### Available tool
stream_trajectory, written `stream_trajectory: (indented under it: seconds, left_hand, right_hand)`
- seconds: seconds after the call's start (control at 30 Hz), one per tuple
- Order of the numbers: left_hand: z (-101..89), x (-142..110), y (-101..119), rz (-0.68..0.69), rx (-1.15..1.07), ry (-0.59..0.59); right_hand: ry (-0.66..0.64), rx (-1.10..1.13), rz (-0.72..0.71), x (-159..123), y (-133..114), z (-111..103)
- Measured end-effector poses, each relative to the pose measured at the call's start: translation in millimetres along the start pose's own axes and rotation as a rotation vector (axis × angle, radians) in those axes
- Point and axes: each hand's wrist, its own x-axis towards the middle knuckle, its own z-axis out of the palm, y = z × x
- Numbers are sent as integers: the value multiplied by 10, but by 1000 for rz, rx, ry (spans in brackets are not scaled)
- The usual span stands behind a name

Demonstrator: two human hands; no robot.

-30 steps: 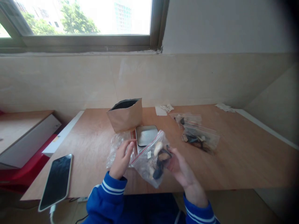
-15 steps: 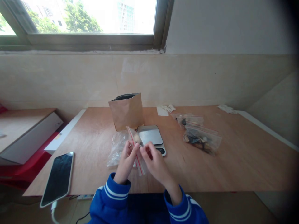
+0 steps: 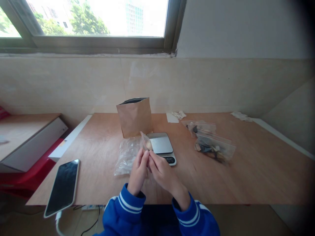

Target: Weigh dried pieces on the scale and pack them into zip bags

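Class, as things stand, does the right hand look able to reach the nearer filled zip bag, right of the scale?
Probably yes: only the low digital scale and tabletop lie between the right hand and that filled zip bag. It would likely first have to release the held zip bag.

From the wearer's head, the table is viewed forward and downward; the left hand and right hand are framed nearby, below centre, the window farther, upper left.
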Motion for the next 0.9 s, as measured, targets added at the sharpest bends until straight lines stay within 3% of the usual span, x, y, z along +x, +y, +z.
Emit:
stream_trajectory:
  seconds: [0.13,0.23,0.47,0.63,0.7,0.8,0.9]
  left_hand:
    - [4,-25,69,43,84,-31]
    - [-26,-25,79,56,89,-119]
    - [-139,-20,32,-92,-100,-295]
    - [-55,-40,2,-15,-108,-267]
    - [-60,-27,-6,5,-171,-204]
    - [-161,16,14,50,-273,-43]
    - [-283,69,66,49,-252,-76]
  right_hand:
    - [-19,73,18,11,30,-22]
    - [-45,182,44,25,100,-53]
    - [-81,571,130,-10,191,-30]
    - [76,509,141,-19,142,62]
    - [204,494,164,-7,198,44]
    - [473,576,253,2,344,-70]
    - [547,601,247,-1,417,-192]
